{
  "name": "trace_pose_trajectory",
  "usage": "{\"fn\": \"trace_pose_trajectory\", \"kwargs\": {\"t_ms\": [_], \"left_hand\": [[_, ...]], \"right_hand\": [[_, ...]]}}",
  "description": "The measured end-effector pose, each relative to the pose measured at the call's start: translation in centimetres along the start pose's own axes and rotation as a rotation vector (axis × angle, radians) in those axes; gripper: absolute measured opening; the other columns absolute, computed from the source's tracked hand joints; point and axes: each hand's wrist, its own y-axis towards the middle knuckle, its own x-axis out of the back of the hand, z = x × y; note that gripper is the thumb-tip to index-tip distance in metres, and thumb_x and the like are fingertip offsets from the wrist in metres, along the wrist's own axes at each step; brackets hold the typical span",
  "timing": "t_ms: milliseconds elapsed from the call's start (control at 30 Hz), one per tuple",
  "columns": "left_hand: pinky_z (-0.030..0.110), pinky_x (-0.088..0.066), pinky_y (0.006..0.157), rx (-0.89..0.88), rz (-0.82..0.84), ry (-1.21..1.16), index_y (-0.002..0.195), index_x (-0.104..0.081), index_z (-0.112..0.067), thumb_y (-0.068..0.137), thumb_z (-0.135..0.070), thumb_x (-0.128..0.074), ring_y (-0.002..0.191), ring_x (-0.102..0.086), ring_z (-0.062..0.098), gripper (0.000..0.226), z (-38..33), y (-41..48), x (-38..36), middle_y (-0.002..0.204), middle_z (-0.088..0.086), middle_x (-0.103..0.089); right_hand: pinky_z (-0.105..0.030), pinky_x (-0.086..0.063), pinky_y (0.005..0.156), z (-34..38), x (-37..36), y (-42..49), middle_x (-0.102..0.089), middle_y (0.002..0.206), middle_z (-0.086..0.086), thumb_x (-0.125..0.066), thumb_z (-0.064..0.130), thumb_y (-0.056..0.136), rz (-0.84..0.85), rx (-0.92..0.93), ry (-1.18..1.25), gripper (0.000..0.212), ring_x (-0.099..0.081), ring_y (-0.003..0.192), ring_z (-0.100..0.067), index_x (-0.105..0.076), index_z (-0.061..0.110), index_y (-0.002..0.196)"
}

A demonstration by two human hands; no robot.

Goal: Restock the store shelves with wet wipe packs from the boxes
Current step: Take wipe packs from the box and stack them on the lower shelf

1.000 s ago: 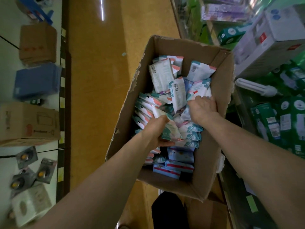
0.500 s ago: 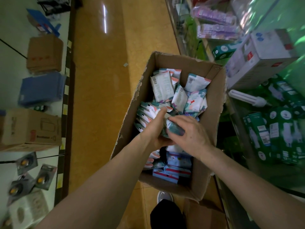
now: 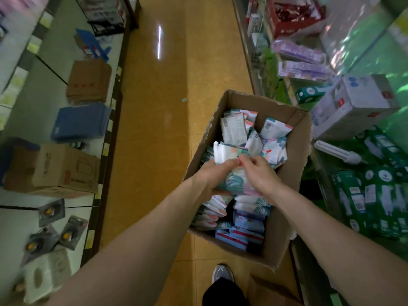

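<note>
Now both hands are on one bundle, which is the change that matters. A second ago they worked apart in the box (image 3: pixel 294 177), the left hand (image 3: pixel 209 173) closed round a few packs and the right hand (image 3: pixel 260 175) down among loose ones at the far side. Half a second ago the right came across to meet the left. At this moment the bundle of packs (image 3: pixel 227 151) sits higher, its top about level with the box rim. The left hand's fingers are curled round the bundle from below and from the side. The right hand pinches the bundle's top edge with thumb and fingertips, just beside the left. How many packs are in the bundle I cannot tell, since they overlap and blur.

Gathering looks finished, in my judgement, and the lift out of the box is under way. Nothing has reached a shelf yet. Many packs (image 3: pixel 249 221) remain in the box, some stacked flat at the near end and others tipped on edge at the far end, so the restock is at an early stage. The box stands on the floor (image 3: pixel 154 129) against the right-hand shelves, where green cartons (image 3: pixel 375 195) and a bulb (image 3: pixel 337 152) lie. Slippery wrappers held only by the edge could fan out, so a firmer two-handed squeeze seems wise before carrying.
</note>
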Motion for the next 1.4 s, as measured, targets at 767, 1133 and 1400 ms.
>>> {"fn": "trace_pose_trajectory", "kwargs": {"t_ms": [767,1133,1400], "left_hand": [[0.034,-0.058,0.078,-0.343,-0.537,-0.304,0.114,-0.062,-0.016,0.094,-0.052,-0.051,0.093,-0.071,0.020,0.043,0.0,-27.3,22.7,0.102,0.005,-0.073],[0.028,-0.054,0.059,-0.535,-0.804,-0.478,0.119,-0.059,-0.014,0.095,-0.047,-0.051,0.083,-0.068,0.019,0.042,9.5,-48.7,36.0,0.106,0.007,-0.071],[0.028,-0.054,0.060,-0.586,-1.002,-0.586,0.113,-0.062,-0.014,0.096,-0.048,-0.050,0.078,-0.066,0.018,0.041,16.9,-60.0,43.3,0.090,0.004,-0.070]], "right_hand": [[-0.028,-0.056,0.069,23.7,-17.6,-18.9,-0.076,0.083,-0.005,-0.052,0.046,0.095,0.518,0.294,0.019,0.041,-0.073,0.071,-0.017,-0.065,0.008,0.101],[-0.032,-0.055,0.066,31.4,-34.1,-39.4,-0.073,0.089,-0.011,-0.054,0.041,0.095,0.709,0.576,-0.036,0.038,-0.070,0.073,-0.023,-0.067,0.006,0.094],[-0.016,-0.041,0.037,34.2,-44.5,-51.5,-0.066,0.070,-0.008,-0.053,0.043,0.095,0.842,0.729,-0.130,0.040,-0.058,0.041,-0.013,-0.066,0.005,0.092]]}}
